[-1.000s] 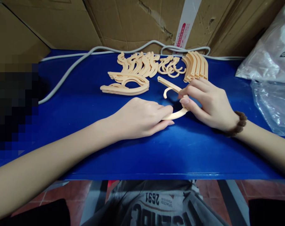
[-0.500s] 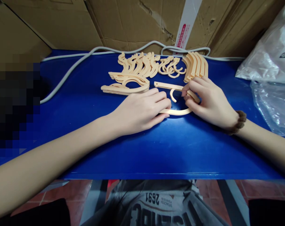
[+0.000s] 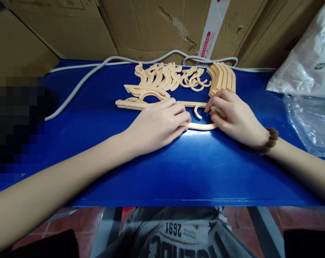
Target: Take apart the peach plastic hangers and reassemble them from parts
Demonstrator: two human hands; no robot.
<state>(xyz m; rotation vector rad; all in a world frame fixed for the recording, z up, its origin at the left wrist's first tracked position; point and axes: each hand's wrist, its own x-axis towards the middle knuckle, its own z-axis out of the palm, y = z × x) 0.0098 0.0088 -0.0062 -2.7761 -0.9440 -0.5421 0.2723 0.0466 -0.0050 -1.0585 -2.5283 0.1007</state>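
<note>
A cream folding clothes hanger [image 3: 202, 127] lies low over the table between my hands, its small curved hook [image 3: 197, 112] pointing towards me. My left hand [image 3: 162, 123] is closed around the hanger's left end, its fingers hiding that part. At the other end, my right hand [image 3: 233, 116] pinches the bend where the arms meet, with thumb and fingertips on it. Folded hangers [image 3: 130, 104] lie just beyond my left hand. Behind them are several wavy hanger arms [image 3: 158, 77], a group of loose hooks [image 3: 191, 79] and a row of curved arms [image 3: 223, 76].
Along the back of the blue table [image 3: 162, 172] runs a white cable [image 3: 84, 79], in front of cardboard boxes [image 3: 141, 28]. Clear plastic bags [image 3: 299, 68] occupy the right side. The table's front edge is close to my body.
The hanger's straight far arm has swung or shifted nearer the folded hangers, and its left end now sits behind my left fingers. Both hands keep their hold, shifted slightly left.
</note>
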